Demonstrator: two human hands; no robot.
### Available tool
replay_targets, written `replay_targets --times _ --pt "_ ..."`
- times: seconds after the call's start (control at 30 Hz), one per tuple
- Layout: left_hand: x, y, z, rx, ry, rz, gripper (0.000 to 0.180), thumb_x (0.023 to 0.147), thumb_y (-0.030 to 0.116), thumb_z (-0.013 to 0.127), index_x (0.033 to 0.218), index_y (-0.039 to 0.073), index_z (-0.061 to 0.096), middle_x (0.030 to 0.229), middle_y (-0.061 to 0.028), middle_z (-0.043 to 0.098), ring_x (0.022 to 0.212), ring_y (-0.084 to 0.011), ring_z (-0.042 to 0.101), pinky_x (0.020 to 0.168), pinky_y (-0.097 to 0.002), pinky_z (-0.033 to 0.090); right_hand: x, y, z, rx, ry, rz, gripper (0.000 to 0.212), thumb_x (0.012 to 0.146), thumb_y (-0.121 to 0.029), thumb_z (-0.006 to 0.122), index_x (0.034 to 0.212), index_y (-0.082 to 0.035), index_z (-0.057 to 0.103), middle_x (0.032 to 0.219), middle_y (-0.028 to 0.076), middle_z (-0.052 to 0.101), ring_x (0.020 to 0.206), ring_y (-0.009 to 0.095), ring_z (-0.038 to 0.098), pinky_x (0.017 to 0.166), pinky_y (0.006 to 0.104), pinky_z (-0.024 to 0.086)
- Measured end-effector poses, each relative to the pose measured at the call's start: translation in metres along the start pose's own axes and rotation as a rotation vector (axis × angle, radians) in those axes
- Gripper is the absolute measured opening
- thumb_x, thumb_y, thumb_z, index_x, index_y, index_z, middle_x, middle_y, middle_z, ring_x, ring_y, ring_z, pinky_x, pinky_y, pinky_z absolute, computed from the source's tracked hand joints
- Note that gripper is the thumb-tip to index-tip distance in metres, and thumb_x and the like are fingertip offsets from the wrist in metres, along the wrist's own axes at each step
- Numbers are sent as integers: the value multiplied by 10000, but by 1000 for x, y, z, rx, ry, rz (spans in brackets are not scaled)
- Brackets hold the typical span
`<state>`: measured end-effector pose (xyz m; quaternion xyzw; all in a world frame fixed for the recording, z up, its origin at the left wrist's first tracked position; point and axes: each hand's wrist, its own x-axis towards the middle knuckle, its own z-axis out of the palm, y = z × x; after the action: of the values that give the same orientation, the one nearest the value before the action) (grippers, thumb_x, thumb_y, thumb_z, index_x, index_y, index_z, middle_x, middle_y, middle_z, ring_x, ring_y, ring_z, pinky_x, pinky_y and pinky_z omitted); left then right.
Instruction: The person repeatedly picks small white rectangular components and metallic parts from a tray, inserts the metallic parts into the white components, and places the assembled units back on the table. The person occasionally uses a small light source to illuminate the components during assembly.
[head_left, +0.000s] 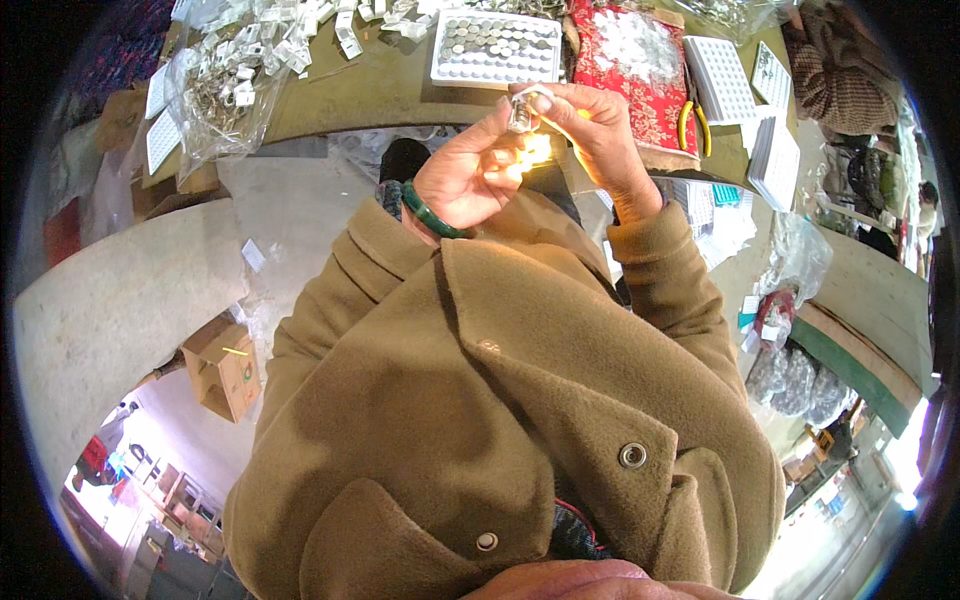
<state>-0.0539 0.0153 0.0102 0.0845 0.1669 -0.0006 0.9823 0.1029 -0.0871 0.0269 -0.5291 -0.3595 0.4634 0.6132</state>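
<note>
Both my hands are raised just before the table's near edge, around a small clear-and-metal piece (521,113). My left hand (465,175), with a green bangle at the wrist, pinches its lower left side between thumb and fingers. From the right, my right hand (600,130) grips its top with thumb and forefinger. Fingertips cover part of the piece, so its exact kind does not show. A bright yellow light glows beside the left fingers. Beyond the hands lies a white dimpled tray (438,70) with several round silver discs in its cups.
A clear bag (215,120) and loose white plastic pieces (290,45) lie at the left. On the right, a red patterned cloth (640,110) bears clear bits (635,45), beside yellow-handled pliers (694,125) and stacked white trays (720,80). A cardboard box (222,375) stands lower left.
</note>
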Motion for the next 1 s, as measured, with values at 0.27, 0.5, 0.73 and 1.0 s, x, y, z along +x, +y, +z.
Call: replay_targets --times 0.27,0.5,0.73,1.0 --pt "4 -5 1 -81 65 39 284 942 370 587 1013 97 619 879 43 595 642 -11 453 504 -152 364 -1 4 2 -446 -22 -341 388 805 -61 712 1189 -76 658 1069 89 694 948 171 655 840 284 517" --pt "5 -9 1 81 139 36 243 991 364 510 1077 147 573 954 54 612 742 -47 544 579 -190 423 -7 9 -4 -848 59 -594 334 789 54 644 1107 -44 664 903 133 662 758 266 630 644 343 508" --pt "11 -9 3 187 273 -50 336 962 446 529 952 122 614 932 18 658 755 -105 607 605 -234 483 -29 17 0 -817 195 -435 311 779 -3 668 1087 -50 665 915 111 671 758 242 630 662 338 509" --pt "20 -3 7 141 175 -107 506 986 506 422 1055 49 627 940 -1 648 782 -116 576 633 -236 463 -25 7 -8 -613 211 -332 214 830 -53 663 1043 -36 671 823 113 639 726 209 629 666 298 505"
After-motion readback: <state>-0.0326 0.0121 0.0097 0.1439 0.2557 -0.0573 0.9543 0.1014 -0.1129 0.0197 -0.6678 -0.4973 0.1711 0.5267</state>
